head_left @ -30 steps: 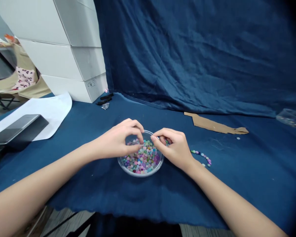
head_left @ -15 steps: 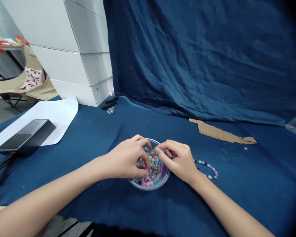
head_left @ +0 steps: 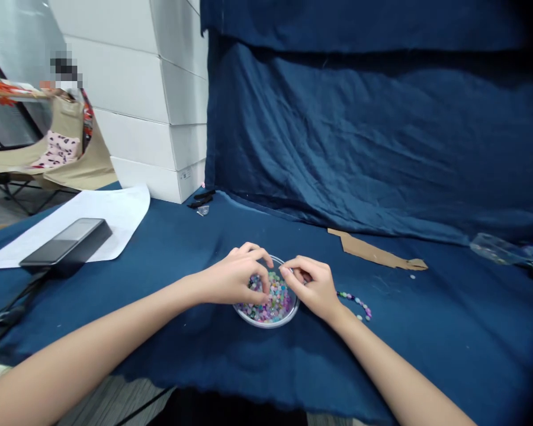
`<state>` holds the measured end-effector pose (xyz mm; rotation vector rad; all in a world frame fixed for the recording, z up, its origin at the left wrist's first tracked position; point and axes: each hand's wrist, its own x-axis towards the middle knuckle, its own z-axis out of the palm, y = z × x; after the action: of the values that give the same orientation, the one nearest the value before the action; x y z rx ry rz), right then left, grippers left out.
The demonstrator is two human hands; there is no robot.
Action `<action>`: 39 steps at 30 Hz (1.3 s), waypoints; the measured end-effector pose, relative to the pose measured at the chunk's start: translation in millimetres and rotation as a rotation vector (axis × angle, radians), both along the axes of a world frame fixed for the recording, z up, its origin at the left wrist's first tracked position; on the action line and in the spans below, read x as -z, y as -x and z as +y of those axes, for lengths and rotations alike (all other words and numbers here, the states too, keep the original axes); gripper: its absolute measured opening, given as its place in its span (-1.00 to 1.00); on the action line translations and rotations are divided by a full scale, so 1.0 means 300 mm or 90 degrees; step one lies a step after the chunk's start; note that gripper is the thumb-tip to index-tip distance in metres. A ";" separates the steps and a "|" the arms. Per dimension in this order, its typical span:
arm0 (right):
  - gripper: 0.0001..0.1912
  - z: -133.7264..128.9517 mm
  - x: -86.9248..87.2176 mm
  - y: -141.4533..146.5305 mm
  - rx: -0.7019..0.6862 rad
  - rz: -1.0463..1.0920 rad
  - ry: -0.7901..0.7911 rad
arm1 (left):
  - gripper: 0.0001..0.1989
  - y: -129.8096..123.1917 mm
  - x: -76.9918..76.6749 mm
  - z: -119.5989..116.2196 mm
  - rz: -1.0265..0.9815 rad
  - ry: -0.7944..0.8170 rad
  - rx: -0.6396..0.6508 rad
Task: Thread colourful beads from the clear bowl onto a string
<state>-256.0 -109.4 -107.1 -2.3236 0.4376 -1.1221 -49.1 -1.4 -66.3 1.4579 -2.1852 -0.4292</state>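
Note:
A clear round bowl [head_left: 270, 325] full of small multicoloured beads [head_left: 279, 296] stands on the blue cloth. Over its left side reaches my left hand [head_left: 240, 277], thumb and index fingertips close together among the beads; whether a bead is between them is too small to tell. Its other fingers are curled above the bowl. At the bowl's right rim, my right hand [head_left: 313, 287] pinches a beaded string with thumb and forefinger. The beaded string [head_left: 357, 300], in purple, green, white and dark beads, trails from behind that hand onto the cloth, partly hidden by it.
A torn cardboard strip [head_left: 373, 251] lies behind on the right, with a clear plastic container [head_left: 497, 248] beyond. On the left are a black device [head_left: 66, 242] on white paper [head_left: 131, 216] and stacked white boxes [head_left: 146, 139]. A blue curtain [head_left: 337, 136] hangs behind.
My view has tilted up and turned slightly, bringing more of the background into sight. Both hands keep nearly the same place at the bowl, with only slight finger movement.

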 end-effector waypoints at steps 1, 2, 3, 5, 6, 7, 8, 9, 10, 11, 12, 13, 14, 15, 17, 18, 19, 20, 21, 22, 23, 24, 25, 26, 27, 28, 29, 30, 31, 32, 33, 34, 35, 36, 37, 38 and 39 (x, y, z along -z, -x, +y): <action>-0.78 0.001 0.005 0.000 0.006 -0.011 -0.002 | -0.97 -0.005 0.004 -0.003 0.025 0.016 0.005; -0.78 0.002 0.009 0.001 0.011 -0.023 -0.005 | -0.96 -0.010 0.008 -0.008 0.054 0.034 0.007; -0.79 0.002 0.014 0.002 0.016 -0.033 -0.011 | -0.95 -0.014 0.014 -0.014 0.086 0.052 0.007; -0.79 -0.001 0.020 0.007 0.023 -0.052 -0.024 | -0.95 -0.022 0.030 -0.032 0.155 0.080 0.005; -0.79 -0.002 0.023 0.009 0.025 -0.059 -0.032 | -0.95 -0.026 0.039 -0.041 0.189 0.087 0.005; -0.80 -0.005 0.025 0.012 0.025 -0.066 -0.040 | -0.94 -0.029 0.049 -0.049 0.221 0.092 0.005; -0.80 -0.007 0.028 0.015 0.024 -0.072 -0.047 | -0.95 -0.032 0.059 -0.056 0.251 0.093 0.004; -0.81 -0.009 0.032 0.017 0.021 -0.079 -0.054 | -0.95 -0.034 0.069 -0.062 0.279 0.093 0.002; -0.81 -0.012 0.036 0.019 0.018 -0.085 -0.059 | -0.94 -0.035 0.079 -0.067 0.305 0.091 0.000; -0.82 -0.014 0.040 0.021 0.015 -0.091 -0.064 | -0.91 -0.036 0.087 -0.070 0.327 0.089 -0.002; -0.83 -0.015 0.044 0.021 0.010 -0.097 -0.067 | -0.88 -0.035 0.093 -0.072 0.346 0.087 -0.002; -0.84 -0.016 0.047 0.021 0.005 -0.101 -0.069 | -0.86 -0.034 0.098 -0.073 0.363 0.084 -0.002; -0.86 -0.017 0.050 0.021 -0.002 -0.104 -0.071 | -0.84 -0.033 0.101 -0.074 0.378 0.082 -0.002; -0.87 -0.017 0.053 0.020 -0.008 -0.107 -0.072 | -0.82 -0.031 0.103 -0.074 0.390 0.079 -0.001; -0.89 -0.016 0.055 0.016 -0.022 -0.116 -0.075 | -0.76 -0.028 0.104 -0.073 0.407 0.074 0.001; -0.89 -0.015 0.056 0.015 -0.028 -0.123 -0.076 | -0.73 -0.027 0.104 -0.073 0.411 0.072 0.002; -0.90 -0.014 0.056 0.013 -0.034 -0.131 -0.076 | -0.71 -0.027 0.105 -0.073 0.412 0.074 0.001; -0.91 -0.013 0.057 0.013 -0.038 -0.138 -0.077 | -0.71 -0.027 0.106 -0.074 0.409 0.080 -0.002; -0.91 -0.013 0.057 0.012 -0.043 -0.144 -0.077 | -0.72 -0.027 0.107 -0.076 0.407 0.089 -0.004; -0.92 -0.012 0.057 0.013 -0.046 -0.148 -0.078 | -0.74 -0.027 0.109 -0.078 0.405 0.100 -0.005; -0.93 -0.011 0.058 0.013 -0.049 -0.150 -0.080 | -0.75 -0.027 0.111 -0.080 0.404 0.111 -0.004; -0.93 -0.011 0.058 0.014 -0.051 -0.152 -0.082 | -0.76 -0.027 0.112 -0.082 0.404 0.120 -0.002; -0.93 -0.011 0.059 0.015 -0.052 -0.152 -0.084 | -0.77 -0.027 0.112 -0.083 0.406 0.127 0.003; -0.93 -0.011 0.059 0.015 -0.053 -0.152 -0.087 | -0.78 -0.026 0.112 -0.084 0.407 0.132 0.009; -0.92 -0.011 0.059 0.016 -0.054 -0.152 -0.089 | -0.78 -0.025 0.111 -0.085 0.406 0.136 0.013; -0.92 -0.010 0.059 0.016 -0.055 -0.151 -0.092 | -0.78 -0.024 0.109 -0.085 0.406 0.140 0.017; -0.92 -0.010 0.058 0.015 -0.058 -0.151 -0.095 | -0.78 -0.024 0.107 -0.086 0.405 0.144 0.022; -0.92 -0.010 0.057 0.015 -0.061 -0.152 -0.099 | -0.79 -0.023 0.106 -0.087 0.404 0.146 0.026; -0.92 -0.010 0.055 0.015 -0.065 -0.153 -0.104 | -0.79 -0.022 0.104 -0.088 0.403 0.148 0.029; -0.92 -0.010 0.054 0.014 -0.069 -0.153 -0.107 | -0.79 -0.022 0.103 -0.090 0.403 0.149 0.031; -0.92 -0.009 0.052 0.014 -0.073 -0.152 -0.110 | -0.79 -0.022 0.102 -0.091 0.402 0.149 0.032; -0.92 -0.009 0.051 0.015 -0.075 -0.151 -0.109 | -0.78 -0.022 0.103 -0.094 0.402 0.149 0.031; -0.92 -0.009 0.050 0.015 -0.075 -0.148 -0.105 | -0.77 -0.023 0.104 -0.096 0.402 0.147 0.027; -0.92 -0.009 0.050 0.016 -0.073 -0.148 -0.102 | -0.77 -0.024 0.106 -0.099 0.404 0.143 0.021; -0.92 -0.009 0.050 0.016 -0.070 -0.146 -0.097 | -0.77 -0.025 0.109 -0.101 0.405 0.139 0.017; -0.92 -0.008 0.051 0.017 -0.068 -0.143 -0.092 | -0.77 -0.026 0.111 -0.104 0.408 0.133 0.013; -0.91 -0.008 0.052 0.017 -0.062 -0.140 -0.088 | -0.77 -0.026 0.114 -0.106 0.411 0.127 0.012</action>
<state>-261.1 -111.7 -122.6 -2.0537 0.3069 -1.2423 -41.2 -33.3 -100.6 1.0079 -1.6668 -0.5753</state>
